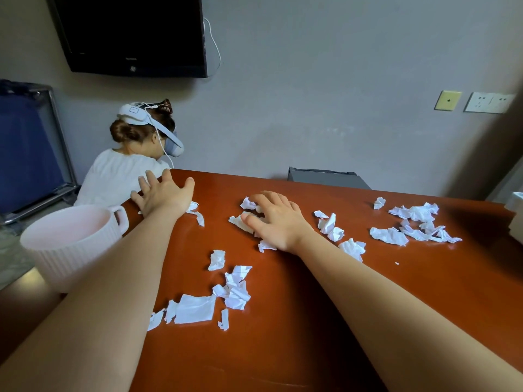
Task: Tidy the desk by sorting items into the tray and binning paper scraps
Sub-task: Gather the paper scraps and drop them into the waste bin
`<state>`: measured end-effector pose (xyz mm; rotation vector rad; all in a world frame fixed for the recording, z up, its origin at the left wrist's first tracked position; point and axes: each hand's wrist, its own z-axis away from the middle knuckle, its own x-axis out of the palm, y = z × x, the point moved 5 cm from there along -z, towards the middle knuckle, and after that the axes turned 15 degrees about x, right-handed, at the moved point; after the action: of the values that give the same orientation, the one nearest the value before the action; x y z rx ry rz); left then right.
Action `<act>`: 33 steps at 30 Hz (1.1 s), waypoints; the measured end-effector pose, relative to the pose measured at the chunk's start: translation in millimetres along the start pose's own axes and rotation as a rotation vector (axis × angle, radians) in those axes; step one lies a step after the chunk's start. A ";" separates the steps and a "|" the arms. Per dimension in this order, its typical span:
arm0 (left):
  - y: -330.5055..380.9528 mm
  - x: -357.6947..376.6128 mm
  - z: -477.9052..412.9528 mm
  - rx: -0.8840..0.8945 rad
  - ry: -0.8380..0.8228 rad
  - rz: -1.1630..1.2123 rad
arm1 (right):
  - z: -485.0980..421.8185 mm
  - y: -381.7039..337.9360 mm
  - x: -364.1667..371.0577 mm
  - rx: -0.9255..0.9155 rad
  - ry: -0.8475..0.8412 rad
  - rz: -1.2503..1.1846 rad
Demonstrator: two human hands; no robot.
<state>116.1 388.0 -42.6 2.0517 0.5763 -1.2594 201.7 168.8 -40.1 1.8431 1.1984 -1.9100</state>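
White torn and crumpled paper scraps lie scattered over the red-brown desk [283, 321]. My left hand [162, 193] rests flat with fingers spread at the desk's far left corner, over a few scraps [198, 215]. My right hand [278, 219] lies palm down on a cluster of scraps [240, 222] at the middle of the desk, fingers curled over them. More scraps sit near me [235, 290] and at the right [416, 222]. A pale pink ribbed bin [70, 247] with a handle stands just off the desk's left edge.
Another person wearing a headset [135, 154] crouches beyond the far left corner. A dark screen [133, 35] hangs on the wall. A grey box [325, 178] sits behind the desk's far edge. A white object [516, 210] shows at the right edge.
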 end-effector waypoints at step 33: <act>58.4 -66.8 182.9 0.642 -0.523 0.494 | 99.3 -10.5 -33.7 0.096 -0.400 -0.019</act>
<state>13.7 213.4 -24.3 2.0114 -0.6137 -1.6980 128.8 96.0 -17.6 1.3950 1.0079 -2.2420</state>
